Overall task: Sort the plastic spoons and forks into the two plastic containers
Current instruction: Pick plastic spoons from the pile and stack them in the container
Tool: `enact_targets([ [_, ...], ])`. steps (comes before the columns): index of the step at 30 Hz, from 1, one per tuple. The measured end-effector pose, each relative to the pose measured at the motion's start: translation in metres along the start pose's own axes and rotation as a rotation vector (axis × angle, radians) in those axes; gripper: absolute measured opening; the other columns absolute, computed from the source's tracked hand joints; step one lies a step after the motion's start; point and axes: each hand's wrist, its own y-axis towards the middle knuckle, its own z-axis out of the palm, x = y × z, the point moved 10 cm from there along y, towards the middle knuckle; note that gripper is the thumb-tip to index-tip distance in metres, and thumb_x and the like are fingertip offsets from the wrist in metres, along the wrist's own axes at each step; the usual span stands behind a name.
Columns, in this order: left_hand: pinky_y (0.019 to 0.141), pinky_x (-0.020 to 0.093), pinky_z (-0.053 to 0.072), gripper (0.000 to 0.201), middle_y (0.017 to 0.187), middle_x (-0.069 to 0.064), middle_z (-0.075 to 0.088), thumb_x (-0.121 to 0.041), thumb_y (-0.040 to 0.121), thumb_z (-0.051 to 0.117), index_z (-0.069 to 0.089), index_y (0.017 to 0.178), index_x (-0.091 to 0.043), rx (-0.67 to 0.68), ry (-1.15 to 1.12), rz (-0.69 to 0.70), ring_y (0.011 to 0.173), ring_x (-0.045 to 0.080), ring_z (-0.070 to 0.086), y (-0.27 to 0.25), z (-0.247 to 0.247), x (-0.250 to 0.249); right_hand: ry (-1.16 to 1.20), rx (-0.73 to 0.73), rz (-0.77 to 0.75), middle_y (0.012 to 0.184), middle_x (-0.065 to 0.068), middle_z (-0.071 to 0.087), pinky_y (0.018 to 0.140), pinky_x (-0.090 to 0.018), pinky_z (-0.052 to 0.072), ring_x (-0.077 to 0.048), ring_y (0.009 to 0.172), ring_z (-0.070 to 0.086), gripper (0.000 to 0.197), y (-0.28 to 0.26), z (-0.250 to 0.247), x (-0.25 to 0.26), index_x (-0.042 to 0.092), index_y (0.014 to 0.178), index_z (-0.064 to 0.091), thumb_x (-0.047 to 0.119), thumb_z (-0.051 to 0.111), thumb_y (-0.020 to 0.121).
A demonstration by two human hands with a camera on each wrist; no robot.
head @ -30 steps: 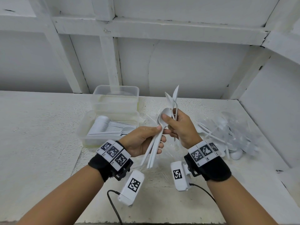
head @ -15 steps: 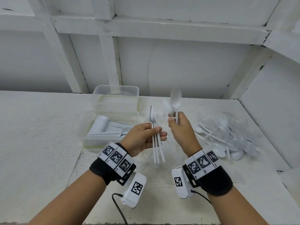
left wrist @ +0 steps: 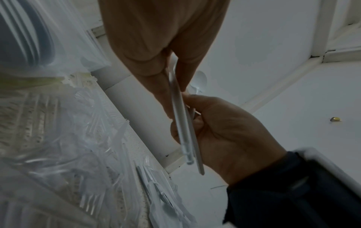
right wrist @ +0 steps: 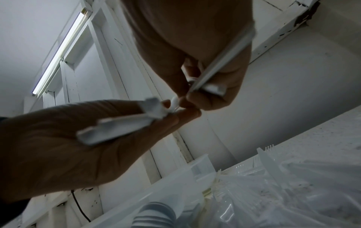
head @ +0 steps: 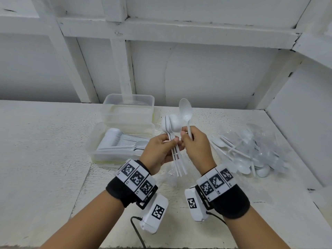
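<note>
Here the left hand pinches a stack of spoons above the table, and the right hand, touching it, grips 1 spoon. Likely risk: adding that spoon loosens the pinch, so the stack fans and drops beside the near container.

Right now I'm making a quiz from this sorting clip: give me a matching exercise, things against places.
Things:
1. stacked spoons
2. single spoon
3. near container
4. loose cutlery pile

Places:
A. on the table at the right
B. in the right hand
C. in front of the far container
D. in the left hand

Pairs: 1-D, 2-B, 3-C, 4-A
</note>
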Motion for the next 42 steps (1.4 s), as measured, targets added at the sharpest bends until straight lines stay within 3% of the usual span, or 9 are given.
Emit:
enact_targets([
  [5, 0.062, 0.024, 0.057, 0.012, 0.072, 0.003, 0.069, -0.009, 0.093, 0.052, 0.060, 0.086, -0.005, 0.012, 0.020, 0.001, 0.063, 0.009, 0.067, -0.001, 0.001, 0.000, -0.012, 0.042, -0.035, 0.087, -0.009, 0.055, 0.064, -0.022, 0.042, -0.013, 0.074, 0.052, 0.027, 0.001, 0.012, 0.006, 0.030, 0.070, 0.056, 0.027, 0.047, 0.096],
  [10, 0.061, 0.023, 0.057, 0.012, 0.068, 0.000, 0.071, -0.007, 0.093, 0.051, 0.062, 0.089, -0.004, 0.072, 0.047, -0.033, 0.064, 0.010, 0.069, -0.004, 0.003, 0.002, 0.004, 0.116, 0.007, 0.098, -0.015, 0.055, 0.079, -0.041, 0.055, -0.026, 0.085, 0.060, 0.026, 0.002, 0.019, 0.002, 0.017, 0.074, 0.058, 0.026, 0.047, 0.096],
  [14, 0.070, 0.028, 0.058, 0.009, 0.081, 0.008, 0.072, -0.009, 0.091, 0.055, 0.062, 0.087, -0.006, 0.046, 0.035, -0.043, 0.076, 0.016, 0.071, -0.003, -0.003, 0.004, 0.009, 0.075, -0.038, 0.079, 0.011, 0.049, 0.057, -0.001, 0.039, 0.001, 0.068, 0.049, 0.015, -0.003, 0.002, 0.009, 0.020, 0.106, 0.050, 0.022, 0.035, 0.101],
  [18, 0.070, 0.027, 0.058, 0.010, 0.090, 0.010, 0.072, -0.011, 0.092, 0.054, 0.062, 0.093, -0.004, 0.015, -0.025, -0.039, 0.079, 0.015, 0.071, -0.001, -0.010, 0.001, -0.023, 0.092, -0.048, 0.072, 0.007, 0.043, 0.048, -0.009, 0.037, -0.004, 0.058, 0.045, 0.011, -0.011, 0.002, 0.007, 0.025, 0.110, 0.022, 0.024, 0.029, 0.101],
  [27, 0.061, 0.024, 0.056, 0.014, 0.084, 0.007, 0.073, -0.009, 0.093, 0.052, 0.064, 0.097, -0.002, 0.050, -0.051, -0.013, 0.071, 0.014, 0.070, 0.000, -0.005, -0.005, -0.268, -0.010, -0.253, 0.087, -0.001, 0.055, 0.065, -0.017, 0.039, -0.010, 0.076, 0.052, 0.019, -0.014, 0.006, 0.019, 0.012, 0.109, 0.062, 0.019, 0.051, 0.094],
  [29, 0.060, 0.024, 0.056, 0.015, 0.086, 0.009, 0.072, -0.010, 0.093, 0.052, 0.064, 0.096, -0.002, 0.046, -0.065, -0.014, 0.071, 0.014, 0.069, 0.000, -0.006, -0.006, -0.268, -0.014, -0.248, 0.095, -0.002, 0.050, 0.072, -0.017, 0.041, -0.013, 0.085, 0.053, 0.025, -0.014, 0.008, 0.018, 0.013, 0.114, 0.064, 0.021, 0.051, 0.094],
  [34, 0.054, 0.022, 0.054, 0.020, 0.071, 0.005, 0.069, -0.011, 0.094, 0.049, 0.061, 0.079, -0.006, 0.056, -0.070, -0.011, 0.060, 0.011, 0.067, -0.003, -0.007, -0.010, -0.206, 0.010, -0.253, 0.102, 0.007, 0.038, 0.093, -0.044, 0.042, -0.019, 0.102, 0.047, 0.044, -0.017, 0.014, 0.020, 0.024, 0.120, 0.064, 0.035, 0.038, 0.087],
  [38, 0.061, 0.025, 0.057, 0.017, 0.079, 0.006, 0.072, -0.013, 0.094, 0.048, 0.063, 0.094, -0.005, 0.133, -0.026, -0.043, 0.072, 0.014, 0.071, -0.005, -0.009, -0.011, -0.144, 0.110, -0.192, 0.101, 0.023, 0.036, 0.098, -0.046, 0.039, -0.016, 0.107, 0.047, 0.044, -0.012, 0.015, 0.015, 0.041, 0.109, 0.065, 0.055, 0.031, 0.084],
  [42, 0.065, 0.025, 0.057, 0.015, 0.075, 0.005, 0.070, -0.014, 0.092, 0.053, 0.061, 0.099, -0.003, 0.210, 0.230, -0.100, 0.068, 0.015, 0.069, -0.009, -0.017, -0.012, -0.215, 0.090, -0.275, 0.098, 0.020, 0.037, 0.095, -0.045, 0.041, -0.012, 0.103, 0.046, 0.027, -0.004, 0.000, 0.028, 0.031, 0.100, 0.062, 0.040, 0.041, 0.085],
])
